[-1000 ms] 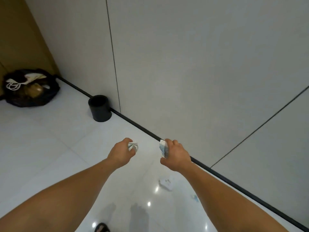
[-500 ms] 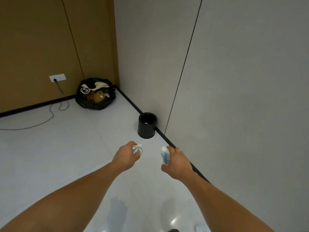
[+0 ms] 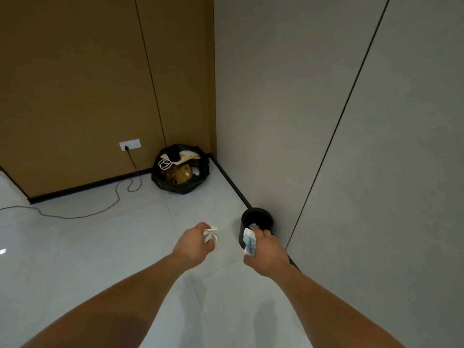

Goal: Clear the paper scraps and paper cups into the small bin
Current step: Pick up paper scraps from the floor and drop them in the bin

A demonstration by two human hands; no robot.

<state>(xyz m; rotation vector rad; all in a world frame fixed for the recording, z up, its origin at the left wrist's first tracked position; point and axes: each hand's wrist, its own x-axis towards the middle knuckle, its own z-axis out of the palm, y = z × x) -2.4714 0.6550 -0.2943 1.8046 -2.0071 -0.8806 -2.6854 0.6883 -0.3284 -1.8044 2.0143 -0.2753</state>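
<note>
A small black round bin [image 3: 261, 217] stands on the white floor against the grey wall. My left hand [image 3: 194, 246] grips a crumpled white paper scrap [image 3: 211, 234], held a little left of the bin. My right hand [image 3: 267, 252] grips a crushed white paper cup with blue print [image 3: 249, 242], which overlaps the bin's near rim in view. Both arms reach forward from the bottom of the frame.
A black rubbish bag [image 3: 179, 169] filled with paper bags sits in the corner. A cable [image 3: 100, 209] runs from a wall socket [image 3: 129, 144] across the floor on the left. A black skirting strip [image 3: 229, 182] lines the grey wall.
The view swung left and I moved closer to the bin. It now sits just beyond my right hand. Both hands keep the same grip on their paper.
</note>
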